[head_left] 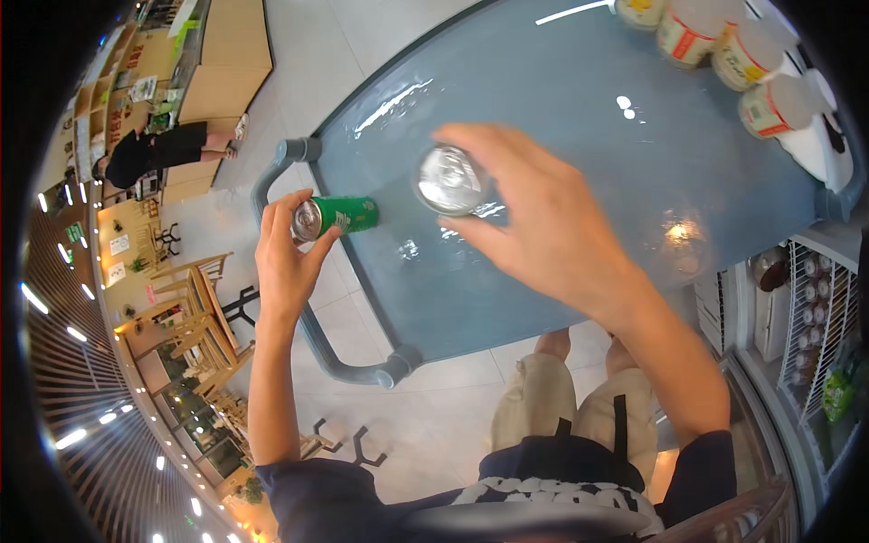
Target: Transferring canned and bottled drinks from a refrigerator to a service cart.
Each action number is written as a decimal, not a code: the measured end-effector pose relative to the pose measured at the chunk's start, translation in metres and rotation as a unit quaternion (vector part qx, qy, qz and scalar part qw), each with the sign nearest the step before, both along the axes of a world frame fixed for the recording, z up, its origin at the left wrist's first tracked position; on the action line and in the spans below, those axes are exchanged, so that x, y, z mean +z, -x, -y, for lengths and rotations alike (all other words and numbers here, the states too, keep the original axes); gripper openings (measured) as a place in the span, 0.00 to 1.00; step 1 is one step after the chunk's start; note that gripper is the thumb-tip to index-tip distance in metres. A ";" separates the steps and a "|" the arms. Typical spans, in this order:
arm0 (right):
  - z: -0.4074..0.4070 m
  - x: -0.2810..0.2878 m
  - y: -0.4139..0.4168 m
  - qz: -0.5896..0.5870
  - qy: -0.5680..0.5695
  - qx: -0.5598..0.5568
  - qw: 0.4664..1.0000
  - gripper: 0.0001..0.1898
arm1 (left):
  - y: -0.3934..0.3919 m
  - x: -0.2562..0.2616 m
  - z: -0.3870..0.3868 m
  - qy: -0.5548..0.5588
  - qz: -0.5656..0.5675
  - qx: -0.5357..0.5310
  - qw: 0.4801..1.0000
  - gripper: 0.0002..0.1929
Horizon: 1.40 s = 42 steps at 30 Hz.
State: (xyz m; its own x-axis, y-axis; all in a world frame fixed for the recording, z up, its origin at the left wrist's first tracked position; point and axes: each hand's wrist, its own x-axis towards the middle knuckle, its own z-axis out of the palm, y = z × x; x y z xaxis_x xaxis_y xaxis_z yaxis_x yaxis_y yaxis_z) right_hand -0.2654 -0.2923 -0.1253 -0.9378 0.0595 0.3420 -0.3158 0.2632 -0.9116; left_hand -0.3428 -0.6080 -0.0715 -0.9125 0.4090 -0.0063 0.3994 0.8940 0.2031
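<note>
In my left hand [280, 248] is a green drinks can [354, 212], gripped near its silver top between thumb and fingers. It is beside the handle end of a grey-blue plastic cart [543, 136]. My right hand [553, 217] reaches over the cart top, thumb and fingers curled around a second can [449, 180]. Mostly its silver lid shows; its side is hidden. Whether this can touches the cart top I cannot tell.
Several jars with labels [736, 54] stand at the cart's far right corner. The cart's tubular handle [326, 353] juts out left. Close on my right is an open refrigerated cabinet with wire racks [815, 319] of cans. A person [159, 153] stands at a counter, far left.
</note>
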 end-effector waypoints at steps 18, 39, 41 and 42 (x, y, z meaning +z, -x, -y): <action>0.184 -0.048 0.094 -0.048 -0.072 0.071 0.994 0.28 | 0.030 0.013 0.058 0.019 0.044 0.063 0.997 0.31; -0.359 -0.076 -0.388 0.219 -0.257 -0.587 0.736 0.20 | -0.284 -0.105 -0.436 -0.166 0.248 -0.523 0.798 0.23; -0.432 -0.081 -0.390 0.174 -0.298 -0.596 0.725 0.22 | -0.303 -0.117 -0.510 -0.167 0.206 -0.554 0.789 0.25; -0.468 -0.079 -0.392 0.158 -0.352 -0.592 0.708 0.24 | -0.315 -0.121 -0.551 -0.187 0.180 -0.555 0.790 0.25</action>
